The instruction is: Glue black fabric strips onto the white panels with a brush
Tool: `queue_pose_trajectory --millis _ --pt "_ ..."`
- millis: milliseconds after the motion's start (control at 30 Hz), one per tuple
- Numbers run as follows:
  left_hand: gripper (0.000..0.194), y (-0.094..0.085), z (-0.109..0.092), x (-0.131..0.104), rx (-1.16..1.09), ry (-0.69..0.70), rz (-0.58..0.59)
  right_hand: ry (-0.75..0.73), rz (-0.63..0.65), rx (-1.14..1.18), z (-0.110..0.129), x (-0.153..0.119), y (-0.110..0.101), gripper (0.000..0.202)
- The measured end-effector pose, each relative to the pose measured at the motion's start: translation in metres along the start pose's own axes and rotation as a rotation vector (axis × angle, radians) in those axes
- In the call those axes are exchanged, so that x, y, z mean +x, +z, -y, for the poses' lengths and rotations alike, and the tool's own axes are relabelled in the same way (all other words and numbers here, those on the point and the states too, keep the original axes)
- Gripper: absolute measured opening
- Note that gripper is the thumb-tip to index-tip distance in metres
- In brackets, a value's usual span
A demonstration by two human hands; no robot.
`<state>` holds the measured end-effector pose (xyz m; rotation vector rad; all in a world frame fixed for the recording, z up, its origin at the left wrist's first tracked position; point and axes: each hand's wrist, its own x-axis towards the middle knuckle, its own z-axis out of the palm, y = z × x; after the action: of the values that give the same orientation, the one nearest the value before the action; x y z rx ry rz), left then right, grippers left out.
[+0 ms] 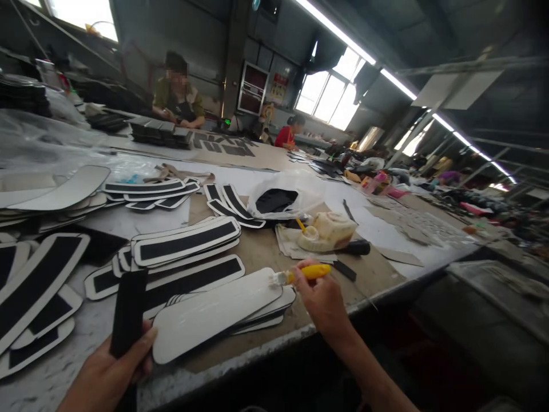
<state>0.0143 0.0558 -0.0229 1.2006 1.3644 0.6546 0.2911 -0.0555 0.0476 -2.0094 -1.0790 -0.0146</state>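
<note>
Surface [257, 246]: long worktable, brown board and pale sheet on top, covered with cut pieces; front edge runs low across the view.
Co-workers: two persons seated at the far side, one in an olive top [178, 97], one in red [286, 136]; their hands are kept apart from the wearer's.
Striped pieces [184, 243]: white long shapes with black centre strips, stacked and fanned across the left and middle of the surface.
Blank piece [214, 312]: white, no strip, lying on top of a small stack near the front edge, between the two hands.
Bag [283, 200]: clear plastic with dark material inside, seen behind the glue pot.
Glue pot [328, 230]: yellowish crusted container resting on stained paper, just behind the right hand.
Black strip [127, 312]: narrow, dark, held upright at the front left, just beside the blank piece's left end.
Brush [300, 274]: yellow handle, pale bristles pointed left, tip at the right end of the blank piece; contact cannot be told.
Left hands entry [109, 375]: closed on the black strip, thumb pressed on its lower part.
Right hands entry [323, 300]: closed round the brush handle, wrist over the surface edge.
</note>
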Motion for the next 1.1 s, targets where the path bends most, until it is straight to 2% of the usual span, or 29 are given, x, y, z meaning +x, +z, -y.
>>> queue_pose_trajectory --millis 100,167,300,433,600,767,867,933,1033,1100 --pt "0.046 -0.002 -0.002 0.0 -0.014 -0.039 0.05 0.067 0.045 0.132 0.007 -0.003 -0.005 0.025" --pt "0.048 -0.001 -0.005 0.0 -0.056 -0.037 0.071 0.113 0.088 0.272 0.017 -0.007 0.0 0.025" --pt "0.046 -0.002 -0.008 -0.004 -0.156 -0.052 0.118 0.185 0.222 0.53 0.046 -0.019 0.029 0.027" --pt "0.041 -0.002 -0.011 -0.007 -0.218 -0.066 0.145 0.223 0.359 0.686 0.073 -0.031 0.062 0.027" --pt "0.037 -0.002 -0.014 -0.007 -0.251 -0.073 0.163 0.27 0.492 0.768 0.081 -0.035 0.085 0.029" --pt "0.036 -0.004 -0.016 -0.006 -0.252 -0.092 0.174 0.231 0.433 0.679 0.081 -0.034 0.084 0.027" --pt "0.038 -0.004 -0.018 -0.007 -0.241 -0.089 0.192 0.241 0.461 0.705 0.084 -0.036 0.084 0.026" --pt "0.042 -0.004 -0.017 -0.008 -0.212 -0.083 0.153 0.224 0.478 0.694 0.082 -0.037 0.084 0.025" --pt "0.046 -0.003 -0.011 -0.004 -0.164 -0.069 0.076 0.133 0.395 0.536 0.065 -0.031 0.08 0.023" --pt "0.045 -0.003 -0.006 0.0 -0.142 -0.061 0.076 0.086 0.309 0.397 0.046 -0.024 0.07 0.023"
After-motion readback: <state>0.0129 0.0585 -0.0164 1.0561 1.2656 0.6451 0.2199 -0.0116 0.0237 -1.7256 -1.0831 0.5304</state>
